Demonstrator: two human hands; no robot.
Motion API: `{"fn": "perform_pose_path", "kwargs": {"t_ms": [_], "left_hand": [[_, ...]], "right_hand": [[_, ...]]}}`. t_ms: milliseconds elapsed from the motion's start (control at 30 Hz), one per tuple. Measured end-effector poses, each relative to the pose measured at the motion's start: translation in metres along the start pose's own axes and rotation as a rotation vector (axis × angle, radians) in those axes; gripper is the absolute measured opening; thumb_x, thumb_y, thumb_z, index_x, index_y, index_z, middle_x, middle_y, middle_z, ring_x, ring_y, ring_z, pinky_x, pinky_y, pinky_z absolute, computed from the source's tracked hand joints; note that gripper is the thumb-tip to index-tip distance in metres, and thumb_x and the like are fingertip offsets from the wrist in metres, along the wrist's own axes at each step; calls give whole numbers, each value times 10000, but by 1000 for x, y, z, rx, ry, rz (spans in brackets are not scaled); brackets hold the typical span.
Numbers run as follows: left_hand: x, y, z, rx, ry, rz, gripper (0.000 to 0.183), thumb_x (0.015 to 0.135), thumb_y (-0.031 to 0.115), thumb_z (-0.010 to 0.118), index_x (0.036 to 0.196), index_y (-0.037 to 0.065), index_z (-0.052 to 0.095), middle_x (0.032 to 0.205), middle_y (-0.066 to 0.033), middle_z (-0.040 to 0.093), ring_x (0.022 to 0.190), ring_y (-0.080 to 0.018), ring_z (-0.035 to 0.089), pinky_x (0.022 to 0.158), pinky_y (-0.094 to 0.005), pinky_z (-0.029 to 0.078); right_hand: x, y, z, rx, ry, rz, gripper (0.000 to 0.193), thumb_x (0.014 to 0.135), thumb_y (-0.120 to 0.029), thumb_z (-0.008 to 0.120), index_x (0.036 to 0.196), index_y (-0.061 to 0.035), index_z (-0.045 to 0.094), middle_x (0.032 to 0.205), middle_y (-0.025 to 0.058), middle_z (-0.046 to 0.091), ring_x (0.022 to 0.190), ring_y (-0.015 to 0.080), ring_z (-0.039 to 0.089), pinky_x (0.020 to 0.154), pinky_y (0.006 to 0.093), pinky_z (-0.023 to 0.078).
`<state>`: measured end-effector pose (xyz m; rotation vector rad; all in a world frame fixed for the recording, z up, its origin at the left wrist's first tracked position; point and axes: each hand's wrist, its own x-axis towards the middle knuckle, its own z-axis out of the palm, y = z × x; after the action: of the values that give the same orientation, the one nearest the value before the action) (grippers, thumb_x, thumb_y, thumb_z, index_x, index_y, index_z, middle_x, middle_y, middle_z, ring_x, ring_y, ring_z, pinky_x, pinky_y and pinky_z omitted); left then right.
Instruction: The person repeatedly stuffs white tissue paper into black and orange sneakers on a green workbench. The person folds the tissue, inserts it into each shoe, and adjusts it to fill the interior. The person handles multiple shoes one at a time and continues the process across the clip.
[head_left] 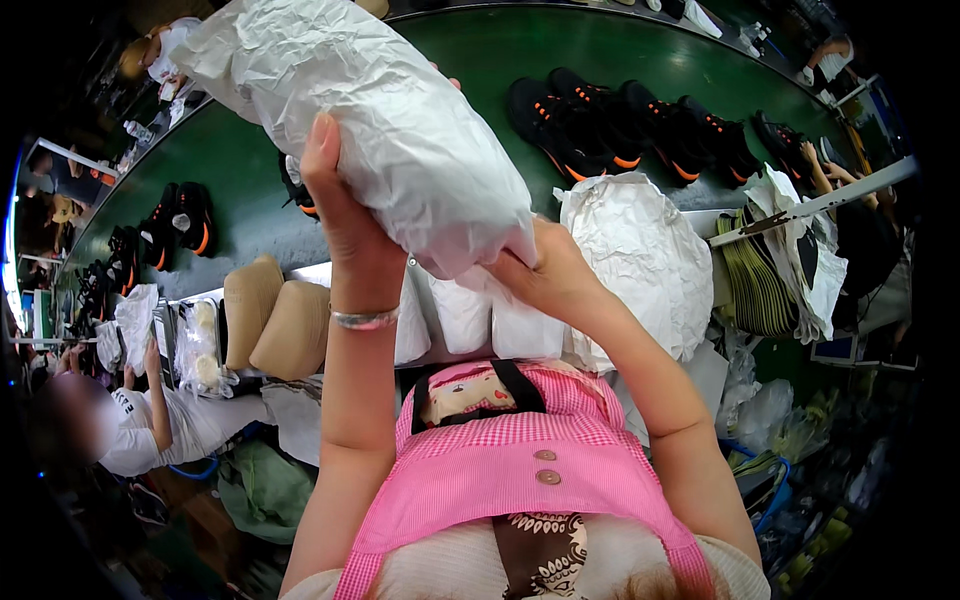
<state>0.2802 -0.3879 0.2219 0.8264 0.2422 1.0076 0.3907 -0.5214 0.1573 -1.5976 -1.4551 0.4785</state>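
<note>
A long bundle of crumpled white paper (390, 120) is held up in front of me, tilted from upper left to lower right. My left hand (350, 220) supports it from below, with the thumb along its near side and fingertips just showing past the far edge. At the lower right end, my right hand (560, 275) pinches the paper between thumb and fingers. Whatever the paper wraps is hidden. Close to my right forearm lies a pile of wrinkled white paper sheets (645, 260).
Black shoes with orange trim (570, 125) stand in pairs on the green work surface (450, 40). Tan moulded pieces (290, 330) sit near my left forearm, striped olive pieces (755, 280) at right under a metal bar (820, 205). A co-worker (170, 430) works at left.
</note>
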Motion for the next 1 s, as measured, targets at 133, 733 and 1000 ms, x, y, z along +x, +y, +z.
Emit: {"fn": "perform_pose_path", "kwargs": {"t_ms": [133, 733, 1000], "left_hand": [[-16, 8, 6, 52, -101, -4, 884, 821, 597, 455, 1412, -26, 245, 1356, -272, 405, 1247, -417, 436, 1016, -498, 391], [-73, -25, -42, 83, -117, -37, 918, 781, 595, 633, 1412, 27, 285, 1385, -116, 428, 1278, -270, 423, 1067, -402, 350], [-85, -48, -2, -72, 285, -87, 663, 904, 508, 532, 1361, 59, 360, 1316, -84, 476, 1212, -210, 480, 1032, -381, 393]], "right_hand": [[14, -4, 4, -457, 235, -197, 205, 736, -198, 715, 872, -65, 639, 880, 74, 595, 775, 292, 565, 659, 367, 437], [-3, -29, 5, 1763, 117, 645, 476, 922, -376, 552, 1220, -5, 537, 1197, 113, 600, 1102, 213, 577, 961, 341, 437], [5, 8, 27, 1435, 217, 631, 526, 940, -421, 499, 1265, -6, 498, 1210, 130, 578, 1093, 223, 567, 953, 324, 420]]}}
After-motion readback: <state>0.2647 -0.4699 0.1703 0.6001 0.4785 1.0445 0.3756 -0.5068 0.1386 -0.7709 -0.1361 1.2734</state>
